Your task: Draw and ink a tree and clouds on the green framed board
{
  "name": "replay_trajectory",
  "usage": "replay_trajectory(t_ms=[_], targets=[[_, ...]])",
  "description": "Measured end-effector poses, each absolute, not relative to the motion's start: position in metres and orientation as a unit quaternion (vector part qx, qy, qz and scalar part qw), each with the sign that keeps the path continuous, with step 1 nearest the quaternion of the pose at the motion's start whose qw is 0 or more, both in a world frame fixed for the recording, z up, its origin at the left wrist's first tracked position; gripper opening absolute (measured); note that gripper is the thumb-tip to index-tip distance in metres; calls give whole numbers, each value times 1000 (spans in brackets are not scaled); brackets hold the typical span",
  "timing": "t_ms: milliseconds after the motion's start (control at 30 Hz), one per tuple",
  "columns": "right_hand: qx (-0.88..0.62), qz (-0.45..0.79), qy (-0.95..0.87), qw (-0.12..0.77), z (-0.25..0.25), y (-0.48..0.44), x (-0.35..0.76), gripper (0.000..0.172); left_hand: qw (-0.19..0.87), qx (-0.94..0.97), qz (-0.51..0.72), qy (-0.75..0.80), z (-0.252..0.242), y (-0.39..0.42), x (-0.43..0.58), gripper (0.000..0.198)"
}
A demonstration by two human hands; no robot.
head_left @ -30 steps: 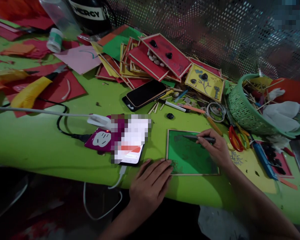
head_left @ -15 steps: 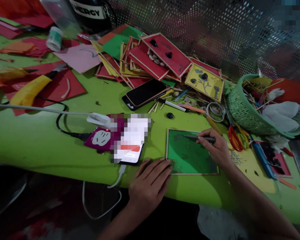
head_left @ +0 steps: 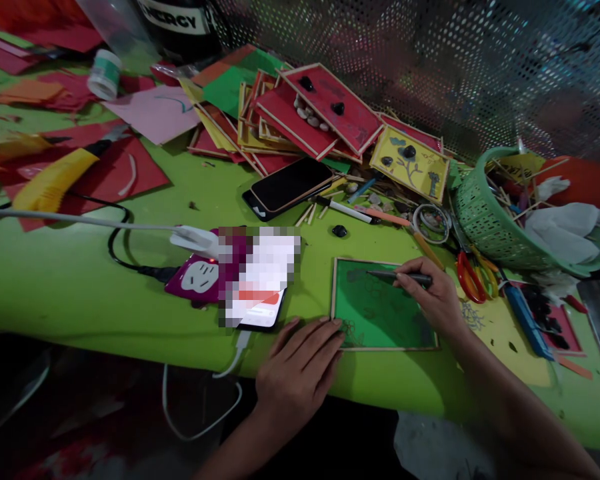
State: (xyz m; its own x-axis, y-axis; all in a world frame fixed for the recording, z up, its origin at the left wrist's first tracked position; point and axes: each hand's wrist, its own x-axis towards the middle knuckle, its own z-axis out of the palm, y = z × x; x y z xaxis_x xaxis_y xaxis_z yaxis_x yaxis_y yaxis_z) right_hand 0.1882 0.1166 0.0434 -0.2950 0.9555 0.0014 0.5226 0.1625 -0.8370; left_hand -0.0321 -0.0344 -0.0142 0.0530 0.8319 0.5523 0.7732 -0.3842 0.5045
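A green card with a thin wooden frame (head_left: pixel 380 313) lies on the table before me, with faint dark drawing on its surface. My right hand (head_left: pixel 433 290) is closed around a dark marker pen (head_left: pixel 411 277), whose tip points at the upper left part of the card, by a grey patch. Whether the tip touches the card I cannot tell. Resting flat at the card's lower left edge is my left hand (head_left: pixel 300 363), fingers stretched out, holding nothing. A lit phone (head_left: pixel 265 313) on a white cable lies just beyond it, partly blurred out.
Framed red and yellow cards (head_left: pixel 330 110) are piled at the back. A green basket (head_left: pixel 500 227), scissors (head_left: pixel 471 277) and a blue cutter (head_left: pixel 527 320) sit to the right. A purple power socket (head_left: pixel 195 280), a dark phone (head_left: pixel 293 187) and a yellow glue gun (head_left: pixel 57 177) lie leftward.
Both hands and the marker pen stay almost where they were. The view has shifted very slightly, moving the things at the left a little leftward.
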Motion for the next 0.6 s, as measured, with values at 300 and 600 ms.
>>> replay_trajectory(t_ms=[300, 600], targets=[[-518, 384, -713, 277, 43, 115, 188, 19, 35, 724, 410, 554, -13, -34, -32, 21], [-517, 388, -712, 276, 39, 115, 190, 20, 40, 719, 417, 555, -15, -35, -31, 20]])
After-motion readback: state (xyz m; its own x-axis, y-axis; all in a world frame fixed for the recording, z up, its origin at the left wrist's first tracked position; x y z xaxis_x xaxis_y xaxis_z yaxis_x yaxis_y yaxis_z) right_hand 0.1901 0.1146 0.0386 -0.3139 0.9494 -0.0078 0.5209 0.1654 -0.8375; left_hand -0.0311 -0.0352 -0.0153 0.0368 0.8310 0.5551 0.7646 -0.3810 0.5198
